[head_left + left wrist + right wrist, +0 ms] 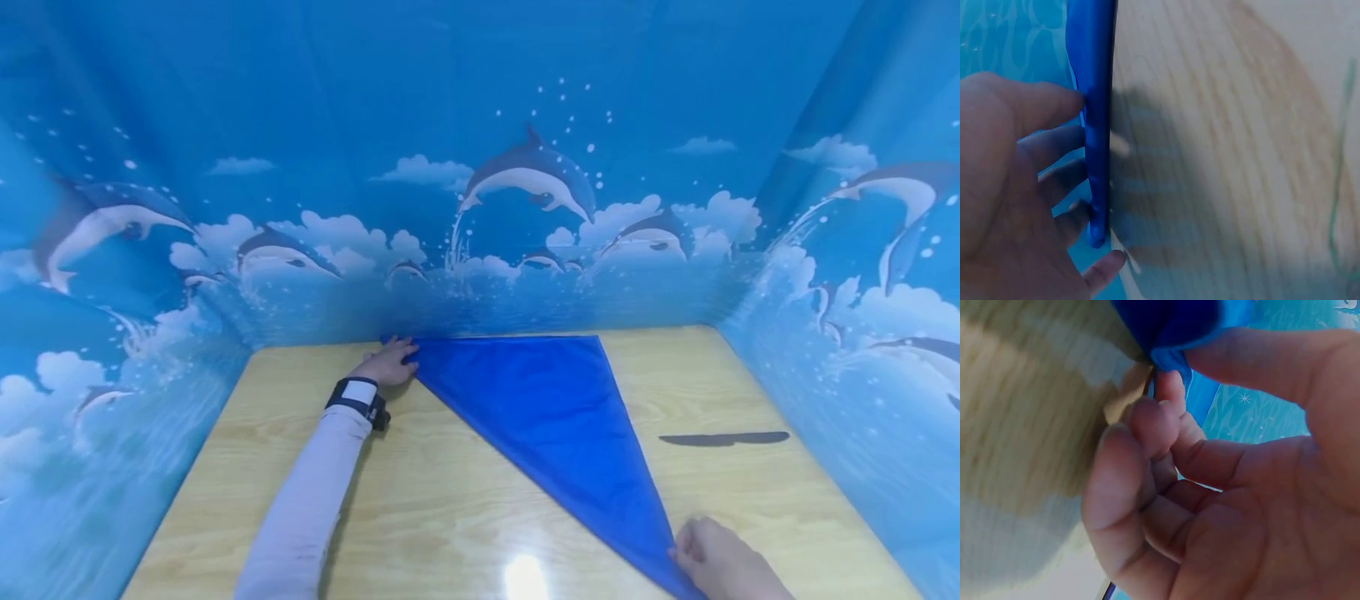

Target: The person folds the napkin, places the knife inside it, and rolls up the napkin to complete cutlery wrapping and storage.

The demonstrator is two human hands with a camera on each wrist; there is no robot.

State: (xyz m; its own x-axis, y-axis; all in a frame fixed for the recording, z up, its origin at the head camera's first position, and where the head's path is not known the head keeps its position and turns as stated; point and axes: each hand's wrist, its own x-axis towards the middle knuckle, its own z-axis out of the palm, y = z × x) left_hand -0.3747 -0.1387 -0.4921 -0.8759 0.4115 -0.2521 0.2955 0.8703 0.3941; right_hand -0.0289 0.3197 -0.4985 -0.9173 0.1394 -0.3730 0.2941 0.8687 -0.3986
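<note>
A shiny blue cloth (540, 417) lies on the wooden table as a long triangle, its straight far edge along the back. My left hand (388, 362) rests on its far left corner. In the left wrist view, the left fingers (1060, 144) are extended and meet the cloth's edge (1099, 125). Near the front right, my right hand (716, 554) is at the cloth's near corner. The right wrist view shows the thumb and index finger of the right hand (1229, 462) pinching a fold of the blue cloth (1172, 325), the other fingers curled below.
On the table (420, 517) to the right of the cloth lies a thin, dark, knife-shaped piece (723, 439). A blue curtain printed with dolphins (525, 175) surrounds the back and sides of the table. A black wrist strap (358, 398) circles the left wrist.
</note>
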